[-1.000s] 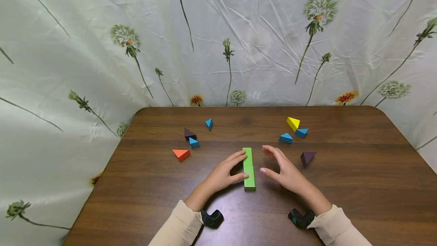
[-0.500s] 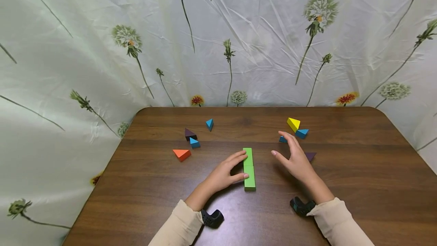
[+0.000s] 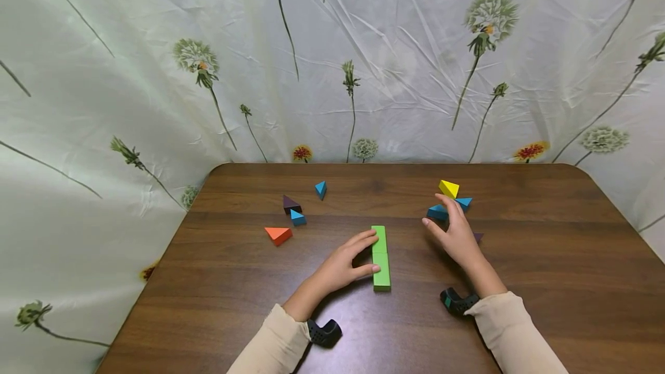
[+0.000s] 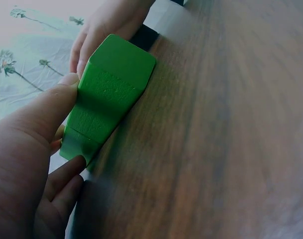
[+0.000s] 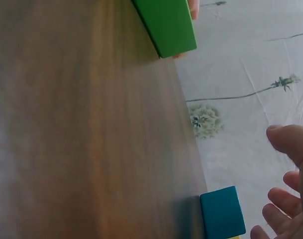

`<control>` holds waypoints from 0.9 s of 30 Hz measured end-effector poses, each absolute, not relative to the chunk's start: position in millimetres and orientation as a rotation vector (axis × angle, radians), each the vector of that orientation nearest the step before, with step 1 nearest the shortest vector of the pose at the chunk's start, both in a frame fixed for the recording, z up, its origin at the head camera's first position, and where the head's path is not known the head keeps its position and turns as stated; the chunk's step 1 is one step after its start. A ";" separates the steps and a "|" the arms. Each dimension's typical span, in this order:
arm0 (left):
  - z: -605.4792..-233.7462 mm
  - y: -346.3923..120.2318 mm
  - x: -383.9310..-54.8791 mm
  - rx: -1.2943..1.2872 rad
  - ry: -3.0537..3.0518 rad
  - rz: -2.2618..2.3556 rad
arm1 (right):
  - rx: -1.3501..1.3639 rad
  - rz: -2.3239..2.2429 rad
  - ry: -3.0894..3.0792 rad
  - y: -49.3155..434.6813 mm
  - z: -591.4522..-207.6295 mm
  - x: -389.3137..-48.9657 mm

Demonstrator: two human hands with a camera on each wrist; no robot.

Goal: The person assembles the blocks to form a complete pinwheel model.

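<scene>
Two green blocks [image 3: 381, 270] lie end to end in a row at the middle of the table. My left hand [image 3: 340, 264] rests against their left side, thumb on the near block and fingertips on the far one. From the left wrist, the thumb [image 4: 56, 99] touches the top edge of the green row [image 4: 106, 89]. My right hand [image 3: 459, 241] is over the right side, thumb and fingers spread and holding nothing. Its fingertips are close to a blue triangular block [image 3: 437, 212], and the palm partly hides a dark purple one [image 3: 478, 237].
Just beyond the right hand are a yellow triangular block [image 3: 449, 189] and another blue one [image 3: 464, 203]. On the left lie an orange-red block [image 3: 278, 235], a dark purple one [image 3: 291, 205] and two blue ones [image 3: 298, 217]. A flowered curtain [image 3: 332, 27] hangs behind the table [image 3: 208, 305].
My right hand has moved away from the green blocks, to the right and farther back, toward the blue and yellow blocks. The left hand keeps its place on the green row.
</scene>
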State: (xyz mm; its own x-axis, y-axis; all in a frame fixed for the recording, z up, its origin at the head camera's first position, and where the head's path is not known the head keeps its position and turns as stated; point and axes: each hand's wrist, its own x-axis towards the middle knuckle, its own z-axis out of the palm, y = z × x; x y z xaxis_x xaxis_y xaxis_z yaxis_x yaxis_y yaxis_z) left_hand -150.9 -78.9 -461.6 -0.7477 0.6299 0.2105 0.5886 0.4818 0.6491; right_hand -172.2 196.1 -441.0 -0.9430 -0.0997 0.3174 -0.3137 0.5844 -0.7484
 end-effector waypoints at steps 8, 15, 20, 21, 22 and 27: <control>-462.2 -78.1 -151.1 1.084 2.656 1.124 | 0.250 1.352 -2.610 201.2 -445.1 -179.6; -462.4 -78.7 -150.8 1.066 2.656 1.121 | 0.211 1.412 -2.616 203.8 -449.2 -183.8; -461.1 -78.5 -150.5 1.072 2.652 1.126 | 0.179 1.439 -2.628 206.4 -452.3 -186.6; -460.9 -78.4 -150.5 1.075 2.652 1.126 | 0.171 1.443 -2.633 207.1 -452.9 -187.0; -460.5 -78.3 -150.4 1.076 2.649 1.129 | 0.162 1.447 -2.637 207.8 -453.2 -187.4; -460.9 -78.6 -150.4 1.071 2.646 1.133 | 0.138 1.419 -2.673 209.8 -453.8 -188.3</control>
State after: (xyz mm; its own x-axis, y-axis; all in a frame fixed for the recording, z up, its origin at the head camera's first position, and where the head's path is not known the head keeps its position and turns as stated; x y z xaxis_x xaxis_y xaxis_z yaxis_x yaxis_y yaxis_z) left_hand -150.4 -78.6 -460.9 -0.7548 0.6258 0.1967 0.5742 0.4852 0.6595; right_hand -188.3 209.8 -453.8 -0.9895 -0.0276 0.1416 -0.1327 0.5586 -0.8187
